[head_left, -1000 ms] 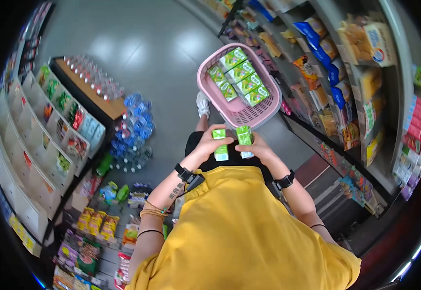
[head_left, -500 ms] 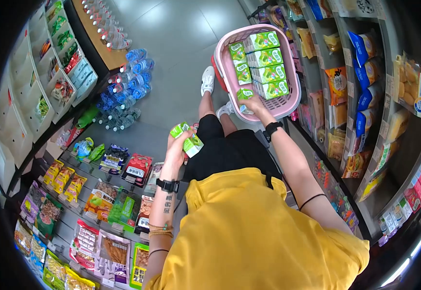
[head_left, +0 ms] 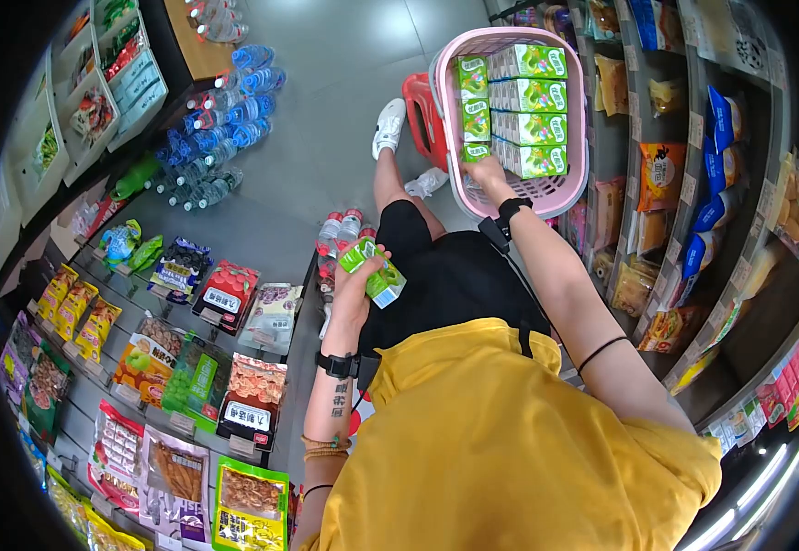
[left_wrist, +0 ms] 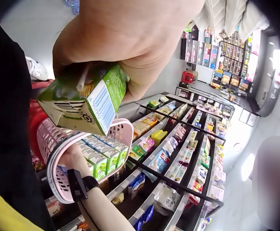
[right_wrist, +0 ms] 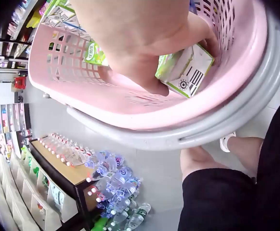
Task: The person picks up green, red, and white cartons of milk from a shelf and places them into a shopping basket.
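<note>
My left hand (head_left: 352,285) grips a green-and-white drink carton (head_left: 376,274) over my lap. In the left wrist view the carton's printed end (left_wrist: 80,108) faces the camera, fingers wrapped about its sides. Inside the pink basket (head_left: 580,138), my right hand (head_left: 485,171) holds another green carton (right_wrist: 190,72) low by the near wall, thumb and fingers on either side of it. This carton lines up with two others (head_left: 475,119) along the basket's left side. A stack of similar cartons (head_left: 533,96) fills the right side.
A red plastic object (head_left: 424,119) stands left of the basket, beside a white shoe (head_left: 388,127). Bread shelves (head_left: 661,179) run along the right. Bagged snacks (head_left: 251,399) hang at lower left, with bottled water (head_left: 234,124) on the floor above them.
My right hand has gone from my lap into the basket with its carton, settling by the near wall. My left hand has moved left and tilted its carton. The view has shifted.
</note>
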Demonstrator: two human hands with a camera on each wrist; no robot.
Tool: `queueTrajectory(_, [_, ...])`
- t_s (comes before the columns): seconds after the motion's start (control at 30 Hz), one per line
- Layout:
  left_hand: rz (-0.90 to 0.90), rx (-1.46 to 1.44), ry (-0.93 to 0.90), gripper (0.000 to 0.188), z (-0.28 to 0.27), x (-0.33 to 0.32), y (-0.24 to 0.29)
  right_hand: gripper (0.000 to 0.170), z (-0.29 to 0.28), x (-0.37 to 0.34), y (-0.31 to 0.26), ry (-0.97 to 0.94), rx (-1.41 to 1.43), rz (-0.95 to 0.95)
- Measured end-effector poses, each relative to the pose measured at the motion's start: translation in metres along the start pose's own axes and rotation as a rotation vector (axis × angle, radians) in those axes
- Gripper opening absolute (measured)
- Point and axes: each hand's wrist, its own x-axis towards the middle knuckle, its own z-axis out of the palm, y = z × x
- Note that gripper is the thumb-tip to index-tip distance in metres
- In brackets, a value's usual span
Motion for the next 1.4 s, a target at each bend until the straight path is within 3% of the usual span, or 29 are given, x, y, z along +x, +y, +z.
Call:
queueTrajectory(0.1, [0.015, -0.014, -0.002, 0.048, -0.005, 0.0, -0.005, 0.069, 0.011, 0.013, 0.008, 0.039, 0.053, -0.016])
queueTrajectory(0.13, [0.005, -0.016, 0.004, 0.049, -0.006, -0.002, -0.005, 0.077, 0.009, 0.016, 0.009, 0.004, 0.01, -0.033])
queueTrajectory(0.27, [0.008, -0.03, 0.001, 0.051, -0.008, -0.003, 0.002, 0.09, 0.001, -0.011, 0.004, 0.165, 0.045, -0.078])
queueTrajectory(0.43, [0.014, -0.013, 0.007, 0.054, -0.006, -0.008, 0.011, 0.075, -0.018, -0.053, -0.045, 0.308, -0.035, -0.193])
queueTrajectory(0.67, [0.033, -0.04, -0.003, 0.055, -0.007, -0.004, 0.013, 0.069, -0.028, -0.011, -0.091, 0.516, 0.097, -0.318])
queueTrajectory(0.77, [0.006, -0.05, 0.023, 0.053, -0.008, -0.004, 0.011, 0.071, -0.025, 0.022, -0.111, 0.493, 0.267, -0.215])
queueTrajectory(0.8, [0.008, -0.052, 0.024, 0.051, -0.008, -0.006, 0.01, 0.076, -0.03, 0.015, -0.121, 0.578, 0.251, -0.257])
queueTrajectory(1.03, [-0.026, -0.077, 0.003, 0.05, -0.012, -0.009, 0.005, 0.09, -0.011, 0.025, -0.14, 0.69, 0.221, -0.145])
queueTrajectory(1.17, [-0.024, -0.071, 0.008, 0.05, -0.009, -0.009, 0.008, 0.075, -0.027, -0.011, -0.137, 0.514, 0.158, -0.115])
queueTrajectory(1.2, [-0.021, -0.071, 0.008, 0.05, -0.008, -0.008, 0.01, 0.059, -0.021, -0.01, -0.135, 0.578, 0.195, -0.105])
queueTrajectory(1.3, [-0.012, -0.077, 0.001, 0.049, -0.004, -0.008, 0.017, 0.046, -0.009, 0.028, -0.111, 0.513, 0.102, -0.157])
queueTrajectory(1.4, [-0.004, -0.077, -0.006, 0.049, -0.003, -0.006, 0.023, 0.043, 0.0, 0.06, -0.095, 0.503, 0.45, -0.206])
